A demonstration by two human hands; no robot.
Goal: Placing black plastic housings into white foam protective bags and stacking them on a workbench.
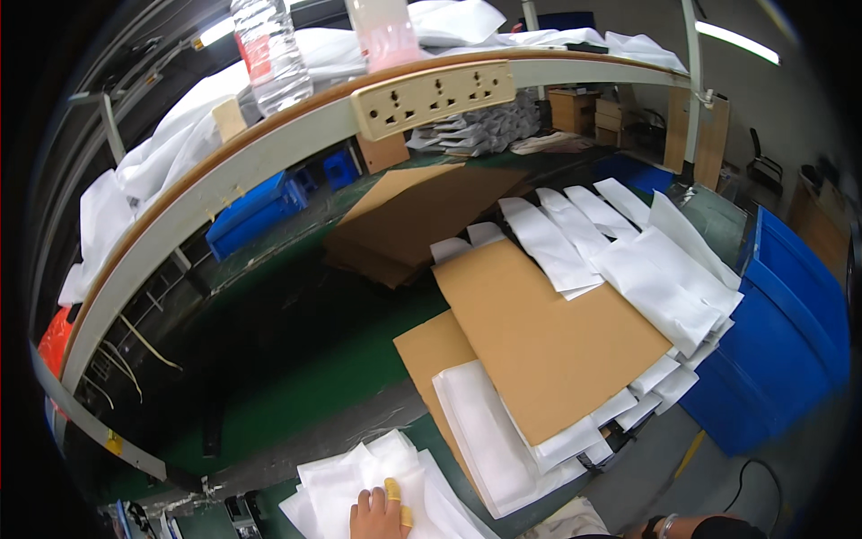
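left hand (381, 514) resting flat on a stack of white foam pouches (377, 485), near edge of the green workbench (314, 377).
fingers spread, pressing not grasping; yellow finger cots visible. right hand (660, 528) barely in view, grip cannot be told. cardboard sheet (548, 337) lies beyond the stack, to its right. likely step: separating one pouch; needs a pinch at its top edge.

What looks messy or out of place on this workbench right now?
The white foam bags lie fanned out unevenly, some hanging over the bench edge above the blue bin. A cardboard sheet sits askew on another pile of bags. The left hand rests on a loose, uneven stack.
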